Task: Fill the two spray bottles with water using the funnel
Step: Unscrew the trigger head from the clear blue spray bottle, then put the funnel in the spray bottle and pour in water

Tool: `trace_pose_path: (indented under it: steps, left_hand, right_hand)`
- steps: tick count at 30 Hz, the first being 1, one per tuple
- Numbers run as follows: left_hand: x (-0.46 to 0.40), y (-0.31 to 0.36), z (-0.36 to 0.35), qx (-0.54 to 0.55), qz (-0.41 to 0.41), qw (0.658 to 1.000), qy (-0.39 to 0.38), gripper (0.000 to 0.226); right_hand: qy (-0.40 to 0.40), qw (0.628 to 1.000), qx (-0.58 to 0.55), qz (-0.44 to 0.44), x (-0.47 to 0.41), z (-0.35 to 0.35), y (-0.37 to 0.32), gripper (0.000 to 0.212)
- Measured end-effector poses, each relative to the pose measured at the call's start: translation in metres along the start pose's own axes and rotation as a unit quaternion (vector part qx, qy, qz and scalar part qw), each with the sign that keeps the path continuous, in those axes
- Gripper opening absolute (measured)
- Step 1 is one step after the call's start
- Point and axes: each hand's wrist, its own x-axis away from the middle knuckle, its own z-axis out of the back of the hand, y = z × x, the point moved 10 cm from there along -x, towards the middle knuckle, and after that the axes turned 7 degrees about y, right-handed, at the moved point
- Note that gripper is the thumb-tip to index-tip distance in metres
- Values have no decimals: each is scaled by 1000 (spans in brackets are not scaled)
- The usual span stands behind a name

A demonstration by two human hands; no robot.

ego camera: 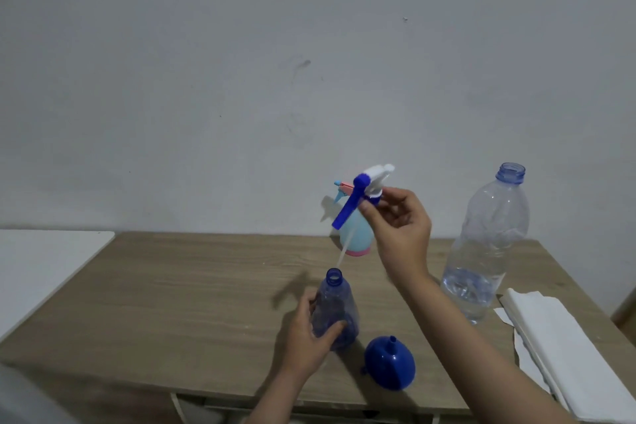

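Observation:
My left hand [309, 337] grips the blue see-through spray bottle [335, 311], which stands upright with its neck uncapped. My right hand [399, 227] holds that bottle's blue and white spray head [364, 189] in the air above it; its thin dip tube [344, 248] hangs down toward the neck. A light blue spray bottle with a pink base [356, 234] stands behind, partly hidden by the spray head and my right hand. The blue funnel [390, 363] lies mouth-down near the table's front edge, spout up.
A large clear water bottle [485, 248], uncapped, with a little water at the bottom, stands at the right. White folded paper [564, 348] lies at the table's right end. The wooden table [172, 303] meets a grey wall; a white surface [41, 258] adjoins on the left.

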Motion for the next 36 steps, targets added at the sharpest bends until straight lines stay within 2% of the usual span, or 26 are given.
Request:
trace_pose_path:
  steps: [3, 6, 14, 20, 26, 30, 32, 34, 36]
  left_hand:
    - [-1, -2, 0, -7, -8, 1000, 3, 61]
    - [-1, 0, 0, 11, -16, 1000, 18, 60]
    - [-2, -9, 1, 9, 6, 1000, 17, 63]
    - [0, -5, 2, 25, 1, 999, 40, 61]
    - [2, -2, 0, 45, -2, 998, 44, 61]
    - [2, -3, -1, 48, 0, 998, 40, 61]
    - [2, -1, -2, 55, -2, 998, 42, 61]
    - [2, -1, -3, 57, -5, 997, 46, 61]
    - [1, -1, -3, 59, -10, 997, 44, 60]
  right_hand:
    - [27, 999, 15, 33, -13, 10, -12, 25]
    - [58, 996, 62, 31, -14, 32, 8, 25]
    - [68, 954, 282, -76, 17, 114, 123, 16]
    - [-8, 892, 422, -162, 40, 148, 193, 15]
    - [-64, 852, 501, -138, 47, 151, 210, 21]
    - [-98, 838, 515, -154, 45, 152, 214, 38]
    - [-110, 847, 506, -122, 43, 145, 197, 48]
    - [-144, 868, 472, -48, 45, 125, 165, 45]
    - [-252, 874, 416, 14, 58, 95, 138, 42]
